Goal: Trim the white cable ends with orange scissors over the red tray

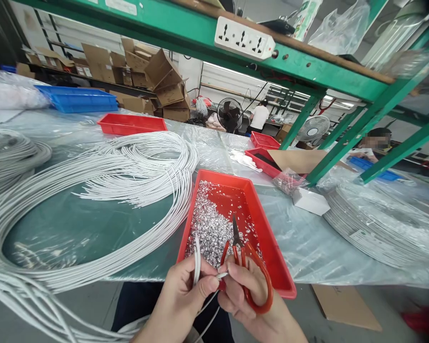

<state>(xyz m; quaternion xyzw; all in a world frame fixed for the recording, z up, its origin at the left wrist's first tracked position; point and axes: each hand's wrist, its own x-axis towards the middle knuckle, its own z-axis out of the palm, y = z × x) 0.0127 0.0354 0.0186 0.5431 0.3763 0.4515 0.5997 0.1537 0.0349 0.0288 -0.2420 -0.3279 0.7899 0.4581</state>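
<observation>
Pinched between the thumb and fingers of my left hand (184,295) is a white cable (197,259), one length of it looping up past the fingers. My right hand (250,297) carries red-handled scissors (263,281) hooked over its fingers, blades pointing up and away. Its thumb and fingertip also meet at the cable's end, close to the left fingertips. Both hands are over the near edge of a red tray (277,252) that holds many small silvery scraps (210,224). A big coil of white cables (157,228) lies to the left of the tray.
Another cable bundle (7,162) sits at the far left. Behind are a red tray (132,125) and a blue tray (78,99). A white box (310,202) and wrapped grey coil (364,233) lie right. A green shelf frame (186,28) crosses above; people work in the background.
</observation>
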